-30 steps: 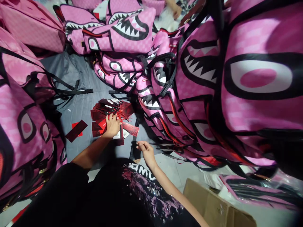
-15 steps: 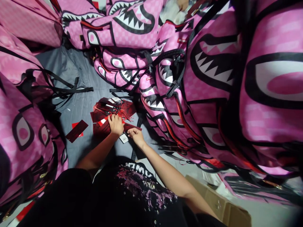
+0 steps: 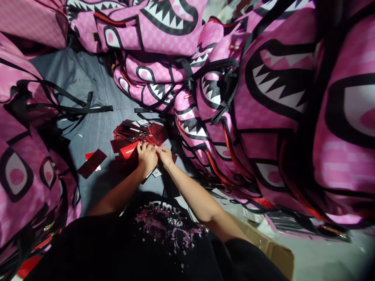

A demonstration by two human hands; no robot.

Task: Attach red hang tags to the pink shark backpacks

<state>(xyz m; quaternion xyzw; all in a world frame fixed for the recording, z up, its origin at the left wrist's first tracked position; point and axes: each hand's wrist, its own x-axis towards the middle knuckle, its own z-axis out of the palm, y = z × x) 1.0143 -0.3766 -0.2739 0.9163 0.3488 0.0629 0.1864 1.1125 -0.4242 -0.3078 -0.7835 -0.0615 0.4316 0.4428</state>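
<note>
My left hand (image 3: 147, 158) is closed, its fingers curled around hang tags whose edges show near it. A bright red card (image 3: 128, 151) sticks out beside its fingertips, and a black tag with a white barcode label (image 3: 156, 172) shows below. Close against it, my right hand (image 3: 164, 156) is pinched; what lies between its fingertips is too small to make out. Just beyond both hands is a pile of dark red and black hang tags (image 3: 129, 130) with red strings (image 3: 150, 134).
A dark red card (image 3: 92, 164) lies over a brighter red one on the grey cloth (image 3: 96, 128). Pink shark-mouth backpacks (image 3: 164, 31) are stacked behind and along the right, with more pink bags (image 3: 17, 168) at left. Black straps (image 3: 88, 107) trail onto the cloth. A cardboard box (image 3: 275, 249) stands lower right.
My right hand has moved left and slightly up, so its fingertips now meet my left hand. The red card by my left hand shows more of its face. The view has shifted slightly.
</note>
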